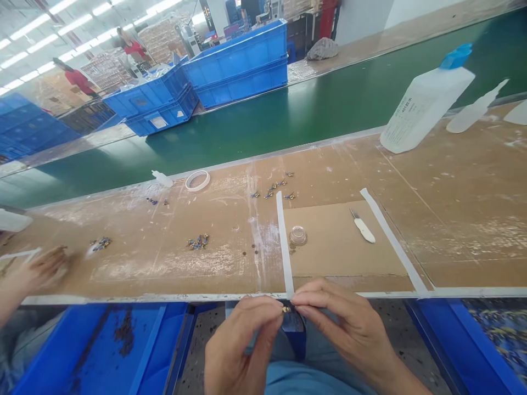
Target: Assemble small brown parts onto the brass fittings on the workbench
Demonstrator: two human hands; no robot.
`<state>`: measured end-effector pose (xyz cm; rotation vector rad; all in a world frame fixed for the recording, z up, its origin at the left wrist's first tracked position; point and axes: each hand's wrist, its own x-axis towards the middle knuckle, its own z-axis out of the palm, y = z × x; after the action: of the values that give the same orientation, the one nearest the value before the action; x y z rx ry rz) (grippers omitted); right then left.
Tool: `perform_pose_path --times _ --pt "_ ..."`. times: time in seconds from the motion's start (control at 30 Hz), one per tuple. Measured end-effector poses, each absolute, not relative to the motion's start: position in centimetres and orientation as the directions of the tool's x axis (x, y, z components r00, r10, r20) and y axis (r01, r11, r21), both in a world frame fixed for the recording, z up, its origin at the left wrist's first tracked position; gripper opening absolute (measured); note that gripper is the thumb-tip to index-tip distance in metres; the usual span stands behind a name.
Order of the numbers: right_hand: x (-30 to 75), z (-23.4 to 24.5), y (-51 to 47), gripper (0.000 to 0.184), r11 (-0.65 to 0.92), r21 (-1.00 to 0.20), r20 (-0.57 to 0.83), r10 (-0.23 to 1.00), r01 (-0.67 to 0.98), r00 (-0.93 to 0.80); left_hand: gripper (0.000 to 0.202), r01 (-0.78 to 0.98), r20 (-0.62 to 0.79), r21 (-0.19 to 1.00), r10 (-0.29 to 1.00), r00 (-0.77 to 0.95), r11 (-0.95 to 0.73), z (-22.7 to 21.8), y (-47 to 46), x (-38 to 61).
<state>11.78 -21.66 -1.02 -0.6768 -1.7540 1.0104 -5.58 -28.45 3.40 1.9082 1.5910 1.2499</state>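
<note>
Just over the table's front edge, my left hand (249,343) pinches a small gold-coloured part (286,310) between thumb and fingertips. My right hand (348,323) meets it from the other side, its thumb and fingers pressed together; whatever lies in that pinch is too small to make out. Beyond my hands a cardboard sheet (329,258) is edged by white tape. On the sheet sit a small clear round dish (298,235) and a white-handled knife (364,227) with its blade pointing away.
Little blue-and-gold parts (198,241) lie in groups on the table. A tape roll (197,180) and a large white bottle (426,107) stand farther back, before the green belt (329,96). At left is another person's hand (43,269). Blue bins (481,351) flank me below.
</note>
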Motion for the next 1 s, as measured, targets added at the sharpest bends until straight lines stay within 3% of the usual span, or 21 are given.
perform_pose_path --times 0.13,0.2,0.43,0.53,0.73,1.0 --pt "11.5 -1.0 -21.8 0.018 0.495 -0.869 0.46 0.802 -0.006 -0.382 0.032 0.767 0.542 0.418 0.812 0.219 -0.486 3.2 -29.3 -6.3" --pt "11.5 -1.0 -21.8 0.017 0.488 -0.873 0.45 0.804 -0.001 -0.389 0.032 0.8 0.576 0.321 0.775 0.26 -0.507 2.9 -29.7 -6.2" --pt "11.4 -0.8 -21.7 0.019 0.516 -0.857 0.475 0.785 -0.005 -0.398 0.03 0.83 0.614 0.251 0.745 0.261 -0.498 2.7 -30.1 -5.6" --pt "11.4 -0.9 -21.6 0.018 0.529 -0.848 0.485 0.781 0.004 -0.393 0.028 0.812 0.586 0.312 0.773 0.244 -0.493 2.9 -29.7 -6.0" --pt "11.4 -1.0 -21.5 0.02 0.562 -0.827 0.507 0.754 0.01 -0.418 0.022 0.592 0.326 0.783 0.936 -0.13 -0.191 2.9 -28.7 -5.7" --pt "11.2 -1.3 -21.4 0.018 0.589 -0.808 0.525 0.728 0.01 -0.442 0.01 0.476 0.197 0.876 0.958 -0.209 -0.076 3.0 -28.6 -5.1"
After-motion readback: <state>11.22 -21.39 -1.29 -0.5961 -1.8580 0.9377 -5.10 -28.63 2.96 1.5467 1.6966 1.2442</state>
